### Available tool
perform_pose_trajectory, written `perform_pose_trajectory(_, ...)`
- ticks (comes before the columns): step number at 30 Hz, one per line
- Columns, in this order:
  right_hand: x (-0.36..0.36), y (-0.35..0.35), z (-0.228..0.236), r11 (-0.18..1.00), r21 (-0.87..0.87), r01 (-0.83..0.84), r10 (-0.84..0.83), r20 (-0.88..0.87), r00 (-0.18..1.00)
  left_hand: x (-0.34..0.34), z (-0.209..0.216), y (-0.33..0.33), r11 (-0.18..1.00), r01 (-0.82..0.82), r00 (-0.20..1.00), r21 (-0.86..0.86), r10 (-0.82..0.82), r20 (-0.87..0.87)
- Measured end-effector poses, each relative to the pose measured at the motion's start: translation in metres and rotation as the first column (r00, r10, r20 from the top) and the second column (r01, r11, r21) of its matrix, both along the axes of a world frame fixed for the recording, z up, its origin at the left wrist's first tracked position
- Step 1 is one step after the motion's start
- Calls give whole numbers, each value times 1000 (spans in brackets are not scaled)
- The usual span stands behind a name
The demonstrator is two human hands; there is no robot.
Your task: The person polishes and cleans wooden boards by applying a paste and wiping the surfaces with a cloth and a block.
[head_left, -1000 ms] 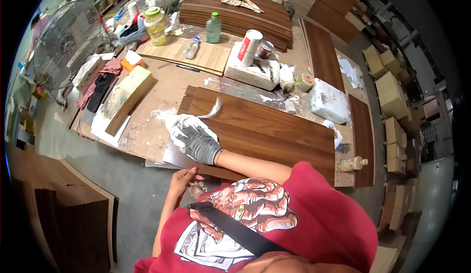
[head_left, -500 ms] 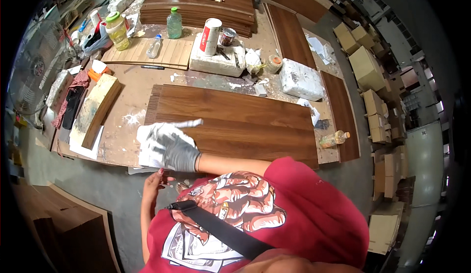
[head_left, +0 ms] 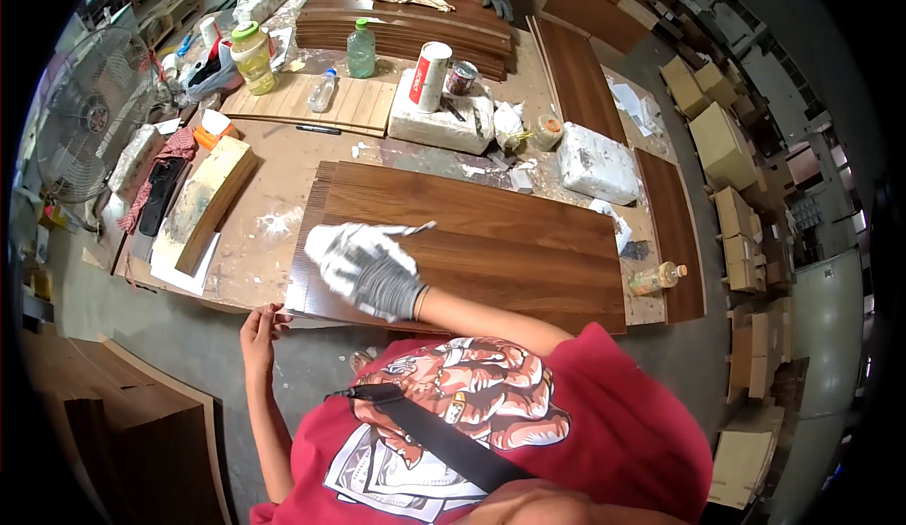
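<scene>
Head view shows dark boards point(head_left: 510, 242) lying lengthwise left to right along the table's point(head_left: 281, 171) near edge, under the nearer right hand point(head_left: 382, 278), apparently flattening white cloth point(head_left: 332, 248); the left hand point(head_left: 260, 325) curls beside that edge, grip unclear.

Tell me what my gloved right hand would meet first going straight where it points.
Beyond the panel stack, your gloved right hand would probably meet the pale wooden block first, though depth is unclear.

The gloved right hand point(head_left: 370, 270) lies over stacked wood-grain panels point(head_left: 500, 247) on the surface point(head_left: 283, 162); the bare left hand point(head_left: 261, 327) is at their near-left corner. Beyond them stands a green-capped plastic bottle point(head_left: 360, 52).
</scene>
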State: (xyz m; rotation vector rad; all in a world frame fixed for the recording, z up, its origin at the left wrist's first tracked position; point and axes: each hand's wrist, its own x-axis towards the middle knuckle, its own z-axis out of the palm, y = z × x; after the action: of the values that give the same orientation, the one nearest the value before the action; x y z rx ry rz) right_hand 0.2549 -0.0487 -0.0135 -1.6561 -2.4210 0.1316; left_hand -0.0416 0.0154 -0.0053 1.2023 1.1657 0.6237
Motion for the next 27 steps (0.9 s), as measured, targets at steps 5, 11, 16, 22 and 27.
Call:
perform_pose_trajectory(5,-39,-28,38,959,-137,-246,215,-212,953,16,4,5,991,-67,992,113,54,113)
perform_pose_trajectory(11,36,-48,62,873,-478,96,-200,-172,964,49,44,-11,784,141,985,604,-50,-165)
perform_pose_trajectory(16,21,-49,39,984,8,176,-171,-191,967,96,52,-44,655,377,925,655,-237,-296)
perform_pose_trajectory(22,-7,-58,14,978,-98,182,-206,-499,842,120,23,-61,656,486,872,578,-324,-366)
perform_pose_trajectory(27,22,-76,57,886,-50,460,-457,58,887,125,25,-58,659,457,890,598,-334,-311)
